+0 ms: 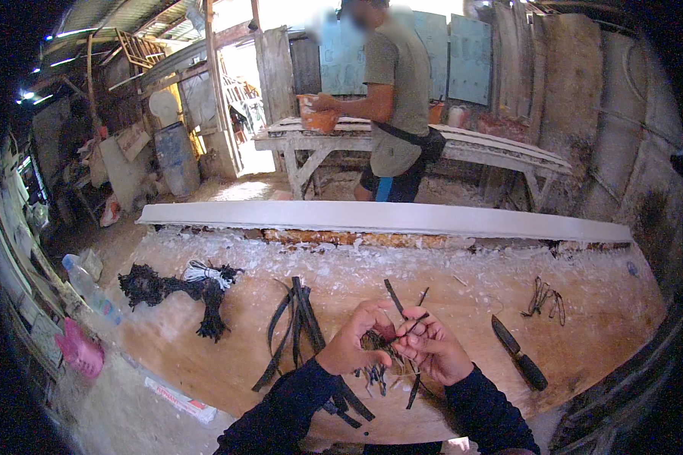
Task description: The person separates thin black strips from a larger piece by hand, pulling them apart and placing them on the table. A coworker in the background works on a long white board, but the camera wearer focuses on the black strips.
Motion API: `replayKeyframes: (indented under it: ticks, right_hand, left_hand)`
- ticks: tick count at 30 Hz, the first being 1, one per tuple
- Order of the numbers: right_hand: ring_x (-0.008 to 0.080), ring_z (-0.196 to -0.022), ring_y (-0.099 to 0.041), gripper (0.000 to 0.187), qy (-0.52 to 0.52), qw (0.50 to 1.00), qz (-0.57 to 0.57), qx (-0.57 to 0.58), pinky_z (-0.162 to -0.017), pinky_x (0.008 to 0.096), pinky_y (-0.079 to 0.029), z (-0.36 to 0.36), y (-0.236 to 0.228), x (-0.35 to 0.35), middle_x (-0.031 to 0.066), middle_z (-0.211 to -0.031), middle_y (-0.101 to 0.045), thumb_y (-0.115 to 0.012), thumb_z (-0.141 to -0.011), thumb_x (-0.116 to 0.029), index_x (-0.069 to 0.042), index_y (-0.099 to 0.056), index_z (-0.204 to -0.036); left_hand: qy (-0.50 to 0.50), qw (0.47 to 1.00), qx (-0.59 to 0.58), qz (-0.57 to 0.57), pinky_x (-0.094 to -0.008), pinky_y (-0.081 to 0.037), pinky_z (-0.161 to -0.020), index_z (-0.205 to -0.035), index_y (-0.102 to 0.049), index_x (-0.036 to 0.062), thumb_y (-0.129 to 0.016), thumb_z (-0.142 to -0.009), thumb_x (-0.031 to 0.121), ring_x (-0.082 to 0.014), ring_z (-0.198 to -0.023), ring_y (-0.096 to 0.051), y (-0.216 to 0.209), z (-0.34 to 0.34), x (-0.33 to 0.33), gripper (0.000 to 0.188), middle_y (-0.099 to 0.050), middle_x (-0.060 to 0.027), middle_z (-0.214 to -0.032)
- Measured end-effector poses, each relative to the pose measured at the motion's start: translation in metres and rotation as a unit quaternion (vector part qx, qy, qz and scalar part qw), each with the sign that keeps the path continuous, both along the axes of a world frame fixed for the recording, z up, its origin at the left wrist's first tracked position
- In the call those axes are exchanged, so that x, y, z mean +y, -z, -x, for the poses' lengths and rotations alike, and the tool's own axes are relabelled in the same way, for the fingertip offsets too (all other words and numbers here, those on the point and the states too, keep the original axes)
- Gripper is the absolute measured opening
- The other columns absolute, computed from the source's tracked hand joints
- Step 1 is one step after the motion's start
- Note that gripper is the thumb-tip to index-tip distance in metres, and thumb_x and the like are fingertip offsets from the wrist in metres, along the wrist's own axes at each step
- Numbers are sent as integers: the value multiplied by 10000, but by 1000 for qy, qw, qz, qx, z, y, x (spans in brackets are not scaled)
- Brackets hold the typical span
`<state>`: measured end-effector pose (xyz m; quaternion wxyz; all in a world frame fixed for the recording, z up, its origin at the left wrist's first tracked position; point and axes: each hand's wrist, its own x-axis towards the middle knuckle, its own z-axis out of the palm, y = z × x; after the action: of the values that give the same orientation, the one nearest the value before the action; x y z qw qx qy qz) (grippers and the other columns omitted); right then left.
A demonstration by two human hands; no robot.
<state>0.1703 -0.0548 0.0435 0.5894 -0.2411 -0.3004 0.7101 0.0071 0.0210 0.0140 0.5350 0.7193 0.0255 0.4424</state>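
Both my hands meet over the wooden table near its front edge, working on thin black strips. My right hand (435,350) pinches a narrow black strip (413,324) between thumb and fingers. My left hand (359,335) curls around the same spot, thumb and fingers bent. What its fingertips grip is partly hidden. Beneath the hands lies a small heap of short dark and pale pieces (375,373). Left of them, several long flat black strips (300,322) run toward me, some passing under my left wrist. A knife (517,350) with dark blade and handle rests to the right.
Bundles of black cord (163,286) with a white string (209,273) lie at left. Thin dark loops (544,299) sit at right. A long white moulding (387,218) spans the far edge. Beyond, a person (404,83) holds an orange bucket (318,114) by a bench (478,146).
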Motion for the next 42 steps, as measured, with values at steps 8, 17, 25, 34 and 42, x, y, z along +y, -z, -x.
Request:
replayKeyframes:
  ticks: [8,17,25,34,42]
  right_hand:
    - [134,-757,-582,178,110,988,14,-111,-688,261,-493,-2,4,2,66,-886,-589,-559,-814,-76,-22,-550,-984]
    - [128,-831,-561,320,173,949,-75,-254,-769,258,-419,8,-4,-2,80,-913,-612,-562,-834,-205,-2,-546,-1080]
    - [159,-904,-565,245,94,965,-136,-202,-824,276,-424,9,-2,-11,106,-955,-616,-561,-820,-122,11,-583,-1024]
    - [134,-692,-580,170,112,912,-142,-368,-626,237,-448,-7,-1,-3,92,-779,-623,-642,-745,-52,17,-610,-898]
    - [91,-611,-513,288,289,772,-163,-543,-585,217,-409,-8,7,9,39,-641,-536,-609,-747,-11,-35,-505,-1014]
  left_hand:
    - [12,980,57,191,-244,-426,-719,-1115,-370,67,-588,-780,15,-116,-730,-522,-7,0,-6,403,-535,-42,-888]
    - [-54,915,6,399,-262,-476,-603,-1119,-419,74,-563,-785,18,-104,-717,-533,-13,6,0,368,-547,-34,-866]
    - [-227,927,79,288,-184,-401,-435,-910,-541,54,-580,-791,71,-62,-607,-507,7,6,13,126,-540,1,-758]
    - [-110,940,141,291,-160,-318,-393,-811,-575,54,-626,-793,203,-16,-460,-409,-4,5,5,159,-496,40,-602]
    - [18,964,210,159,-180,-355,-505,-744,-565,24,-635,-789,207,-36,-590,-455,-13,6,-13,201,-506,35,-657]
